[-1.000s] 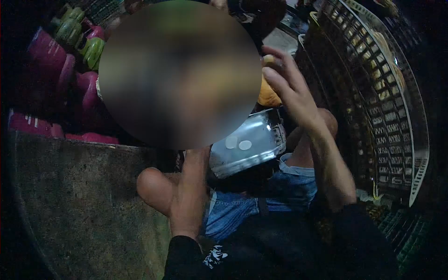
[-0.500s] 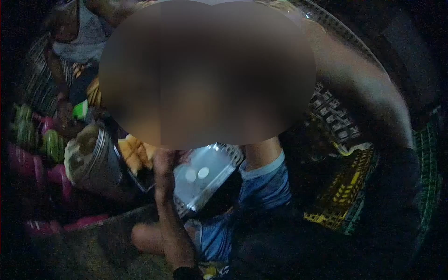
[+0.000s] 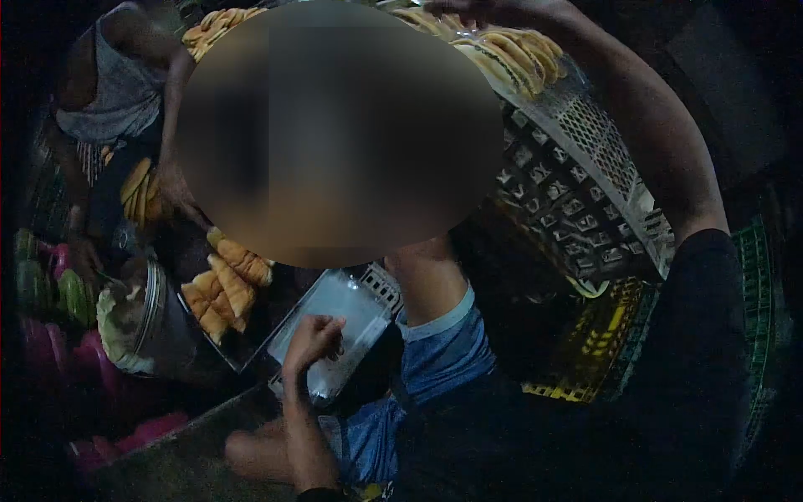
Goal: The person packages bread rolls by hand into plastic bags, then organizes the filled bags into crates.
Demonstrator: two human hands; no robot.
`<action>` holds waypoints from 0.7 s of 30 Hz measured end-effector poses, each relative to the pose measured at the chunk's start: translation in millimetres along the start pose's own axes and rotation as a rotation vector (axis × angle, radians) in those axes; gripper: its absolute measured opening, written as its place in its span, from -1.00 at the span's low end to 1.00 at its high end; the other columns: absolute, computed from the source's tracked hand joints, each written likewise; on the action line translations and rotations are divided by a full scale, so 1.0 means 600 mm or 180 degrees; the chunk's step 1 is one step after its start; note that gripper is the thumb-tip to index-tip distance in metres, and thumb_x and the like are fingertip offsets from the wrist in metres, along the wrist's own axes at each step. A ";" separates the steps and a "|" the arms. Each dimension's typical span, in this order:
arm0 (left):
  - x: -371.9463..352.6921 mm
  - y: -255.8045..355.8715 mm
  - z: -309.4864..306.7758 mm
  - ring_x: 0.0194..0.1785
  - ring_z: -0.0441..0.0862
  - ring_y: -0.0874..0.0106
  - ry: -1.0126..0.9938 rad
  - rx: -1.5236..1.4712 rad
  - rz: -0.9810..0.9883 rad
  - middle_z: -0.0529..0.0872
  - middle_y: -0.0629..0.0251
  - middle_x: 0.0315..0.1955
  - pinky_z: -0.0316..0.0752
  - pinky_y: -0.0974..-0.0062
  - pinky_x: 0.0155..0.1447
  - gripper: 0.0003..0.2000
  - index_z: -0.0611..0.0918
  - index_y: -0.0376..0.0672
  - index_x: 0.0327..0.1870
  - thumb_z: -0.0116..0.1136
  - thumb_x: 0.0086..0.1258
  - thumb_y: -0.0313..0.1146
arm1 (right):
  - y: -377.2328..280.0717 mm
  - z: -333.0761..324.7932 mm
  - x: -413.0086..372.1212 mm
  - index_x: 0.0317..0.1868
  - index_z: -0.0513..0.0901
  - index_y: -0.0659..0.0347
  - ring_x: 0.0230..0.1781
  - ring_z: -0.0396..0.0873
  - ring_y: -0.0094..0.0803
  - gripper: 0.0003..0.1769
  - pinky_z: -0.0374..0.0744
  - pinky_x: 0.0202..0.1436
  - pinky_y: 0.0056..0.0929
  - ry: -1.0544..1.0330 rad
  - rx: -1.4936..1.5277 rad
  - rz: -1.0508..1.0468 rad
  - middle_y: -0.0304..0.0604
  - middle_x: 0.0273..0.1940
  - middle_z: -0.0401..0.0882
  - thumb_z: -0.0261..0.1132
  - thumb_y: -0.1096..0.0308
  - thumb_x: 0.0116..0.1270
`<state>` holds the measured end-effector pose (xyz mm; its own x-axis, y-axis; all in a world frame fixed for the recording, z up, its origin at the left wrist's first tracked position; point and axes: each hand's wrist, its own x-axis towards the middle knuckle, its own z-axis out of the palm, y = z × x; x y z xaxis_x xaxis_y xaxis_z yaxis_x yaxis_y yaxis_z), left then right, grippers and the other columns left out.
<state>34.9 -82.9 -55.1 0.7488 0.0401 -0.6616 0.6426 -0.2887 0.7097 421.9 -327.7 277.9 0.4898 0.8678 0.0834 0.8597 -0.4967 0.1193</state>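
My left hand [image 3: 314, 343] is over a pale, shiny rectangular container [image 3: 351, 305] between my legs, its fingers curled inward. What those fingers hold, if anything, I cannot tell. My right arm stretches far up the right side, and my right hand [image 3: 458, 8] is at the top edge, partly cut off. Just below it lies a row of split buns [image 3: 523, 58] on a light mesh crate [image 3: 598, 125]. Torn-looking golden bread rolls [image 3: 226, 289] sit on a dark tray left of the container. A large blurred patch hides the middle of the view.
At the left, a person in a grey sleeveless top [image 3: 113, 84] reaches toward a metal pot [image 3: 163, 314] with pale contents. Green, cucumber-like vegetables [image 3: 77, 297] and pink plastic [image 3: 100, 356] are beside it. A yellow crate [image 3: 602, 339] and a green crate [image 3: 757, 293] stand at right.
My left hand has moved from the container's left edge to over it, fingers now curled. My right arm appears higher, its hand now showing above the buns. The view has shifted, revealing more buns.
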 end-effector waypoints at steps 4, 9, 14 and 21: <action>-0.026 0.013 0.000 -0.52 0.70 0.29 0.0612 0.0642 0.0050 0.68 0.08 -0.63 0.54 0.34 -0.34 -0.43 0.67 -0.32 -0.44 0.17 0.27 0.17 | -0.108 -0.012 0.015 -0.08 0.62 0.25 -0.23 0.59 -0.04 -0.70 0.53 -0.19 -0.15 0.0077 -0.1324 -0.0669 0.07 -0.27 0.62 0.23 0.31 0.21; 0.030 -0.052 0.022 -0.49 0.69 0.34 0.0645 0.1803 0.0388 0.70 0.00 -0.46 0.58 0.33 -0.31 -0.51 0.65 -0.29 -0.44 0.18 0.29 0.09 | -0.226 0.033 0.165 -0.06 0.57 0.25 -0.31 0.62 -0.12 -0.66 0.60 -0.23 -0.25 -0.0587 -0.0556 -0.1765 0.04 -0.28 0.62 0.27 0.18 0.29; -0.032 -0.014 -0.004 -0.59 0.61 0.44 0.1247 -0.0990 0.1643 0.63 0.17 -0.63 0.51 0.46 -0.51 -0.61 0.57 -0.30 -0.48 0.17 0.34 -0.09 | -0.492 0.232 0.136 -0.08 0.58 0.31 -0.23 0.67 -0.20 -0.67 0.63 -0.18 -0.23 -0.2156 0.1139 -0.1233 0.03 -0.21 0.66 0.29 0.22 0.30; -0.034 0.024 -0.019 -0.44 0.65 0.38 0.1083 -0.4157 0.1438 0.68 0.20 -0.47 0.52 0.55 -0.34 -0.51 0.62 -0.27 -0.29 0.05 0.41 0.09 | -0.524 0.304 -0.001 -0.12 0.59 0.31 -0.31 0.63 -0.39 -0.72 0.57 -0.34 -0.35 0.0018 0.4269 -0.0176 -0.20 -0.33 0.64 0.27 0.25 0.34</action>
<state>30.8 -76.9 -28.6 0.8084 0.4619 -0.3650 -0.1123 0.7297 0.6745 178.1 -169.6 59.9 0.4522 0.8845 0.1144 0.3569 -0.0619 -0.9321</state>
